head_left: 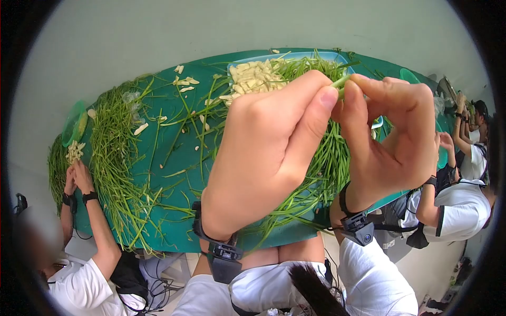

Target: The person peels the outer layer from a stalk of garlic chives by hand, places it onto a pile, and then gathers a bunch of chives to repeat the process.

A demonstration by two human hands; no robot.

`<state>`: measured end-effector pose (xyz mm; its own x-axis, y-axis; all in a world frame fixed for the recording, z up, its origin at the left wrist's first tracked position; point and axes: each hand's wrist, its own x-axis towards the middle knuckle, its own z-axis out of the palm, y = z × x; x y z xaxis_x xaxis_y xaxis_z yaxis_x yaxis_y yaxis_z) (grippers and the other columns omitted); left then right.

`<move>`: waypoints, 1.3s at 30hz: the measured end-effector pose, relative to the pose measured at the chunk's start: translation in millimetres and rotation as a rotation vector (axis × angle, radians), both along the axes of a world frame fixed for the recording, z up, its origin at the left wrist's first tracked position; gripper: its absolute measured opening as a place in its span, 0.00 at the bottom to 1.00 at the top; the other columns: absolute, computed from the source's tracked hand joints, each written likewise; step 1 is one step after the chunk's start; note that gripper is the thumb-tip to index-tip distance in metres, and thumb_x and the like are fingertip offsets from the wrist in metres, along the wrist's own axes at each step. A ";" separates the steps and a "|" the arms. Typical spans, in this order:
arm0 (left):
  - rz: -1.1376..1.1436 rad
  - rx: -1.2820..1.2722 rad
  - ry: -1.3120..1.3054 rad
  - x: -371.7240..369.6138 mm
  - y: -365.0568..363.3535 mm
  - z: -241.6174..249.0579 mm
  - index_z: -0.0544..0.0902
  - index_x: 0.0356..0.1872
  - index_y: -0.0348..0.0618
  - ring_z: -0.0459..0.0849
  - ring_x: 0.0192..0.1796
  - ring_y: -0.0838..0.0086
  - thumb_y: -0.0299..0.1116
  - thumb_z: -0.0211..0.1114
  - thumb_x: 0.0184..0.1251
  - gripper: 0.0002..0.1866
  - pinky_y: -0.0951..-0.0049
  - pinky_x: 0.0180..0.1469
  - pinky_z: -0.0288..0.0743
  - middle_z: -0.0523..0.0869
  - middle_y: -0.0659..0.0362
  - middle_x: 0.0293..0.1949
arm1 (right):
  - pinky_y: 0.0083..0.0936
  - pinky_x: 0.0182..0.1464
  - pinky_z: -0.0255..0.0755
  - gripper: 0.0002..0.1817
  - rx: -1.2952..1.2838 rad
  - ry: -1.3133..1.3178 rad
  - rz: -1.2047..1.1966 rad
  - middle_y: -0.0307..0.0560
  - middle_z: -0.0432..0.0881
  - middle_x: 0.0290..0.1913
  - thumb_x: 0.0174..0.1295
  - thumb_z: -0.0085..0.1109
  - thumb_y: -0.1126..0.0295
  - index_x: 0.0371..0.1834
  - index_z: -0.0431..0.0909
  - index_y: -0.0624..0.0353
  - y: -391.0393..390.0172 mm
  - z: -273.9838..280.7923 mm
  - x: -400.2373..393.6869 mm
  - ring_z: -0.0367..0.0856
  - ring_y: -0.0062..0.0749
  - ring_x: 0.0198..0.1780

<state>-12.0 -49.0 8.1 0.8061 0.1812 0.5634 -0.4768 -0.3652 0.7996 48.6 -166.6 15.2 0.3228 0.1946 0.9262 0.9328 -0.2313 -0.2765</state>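
Close to the camera, my left hand (274,137) and my right hand (392,126) meet at their fingertips. Between them is a short piece of green stalk (341,82), pinched by thumb and forefinger on both sides. Its ends are mostly hidden by the fingers. Beneath my hands lies a heap of long, thin green stalks (332,152). Behind my left hand, a blue tray (337,54) holds many cut pale cream pieces (255,76) and more green stalks; my hands cover part of it.
A green-covered table (174,142) carries another stalk pile (113,158) and scattered pale pieces (185,81). At left, a person's hands (78,176) work near a green basket (75,124). More people (464,205) sit at right. Cameras (224,260) are strapped to my wrists.
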 end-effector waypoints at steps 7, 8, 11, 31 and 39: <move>0.031 -0.010 -0.013 -0.6 -2.6 0.2 0.78 0.37 0.32 0.58 0.19 0.89 0.32 0.49 0.72 0.13 0.84 0.20 0.48 0.65 0.70 0.17 | 0.23 0.43 0.67 0.11 -0.087 -0.088 -0.073 0.40 0.80 0.20 0.46 0.67 0.86 0.30 0.75 0.65 -3.0 3.6 0.2 0.72 0.13 0.19; 0.030 -0.009 -0.013 -0.6 -2.6 0.2 0.78 0.37 0.32 0.58 0.19 0.89 0.32 0.49 0.72 0.13 0.84 0.20 0.48 0.65 0.70 0.17 | 0.23 0.43 0.67 0.11 -0.086 -0.088 -0.073 0.40 0.80 0.20 0.46 0.67 0.86 0.30 0.75 0.65 -3.9 3.5 1.4 0.72 0.13 0.19; 0.043 0.011 -0.015 0.1 -2.6 0.1 0.78 0.37 0.32 0.59 0.19 0.90 0.32 0.49 0.72 0.13 0.85 0.20 0.48 0.66 0.70 0.17 | 0.23 0.44 0.66 0.12 -0.094 -0.136 0.008 0.41 0.81 0.21 0.45 0.67 0.87 0.30 0.75 0.65 -5.6 0.8 7.4 0.72 0.14 0.19; 0.095 -0.020 -0.092 -6.7 -3.1 1.8 0.78 0.36 0.31 0.62 0.18 0.88 0.35 0.49 0.72 0.15 0.84 0.19 0.52 0.70 0.68 0.18 | 0.24 0.47 0.63 0.08 -0.066 -0.001 0.291 0.44 0.79 0.26 0.49 0.62 0.87 0.32 0.76 0.71 -7.9 0.5 -3.5 0.72 0.16 0.20; 0.037 0.045 -0.060 -12.7 8.5 6.1 0.77 0.33 0.32 0.62 0.18 0.89 0.36 0.49 0.72 0.15 0.85 0.19 0.51 0.69 0.68 0.17 | 0.07 0.25 0.59 0.12 0.130 0.174 0.401 0.45 0.78 0.33 0.55 0.59 0.85 0.42 0.71 0.73 5.4 -4.7 -13.3 0.69 0.13 0.21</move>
<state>-24.7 -40.5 14.3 0.7640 0.1841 0.6184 -0.5085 -0.4183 0.7526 35.4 -161.2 10.5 0.3987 0.2219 0.8898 0.8785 0.1860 -0.4401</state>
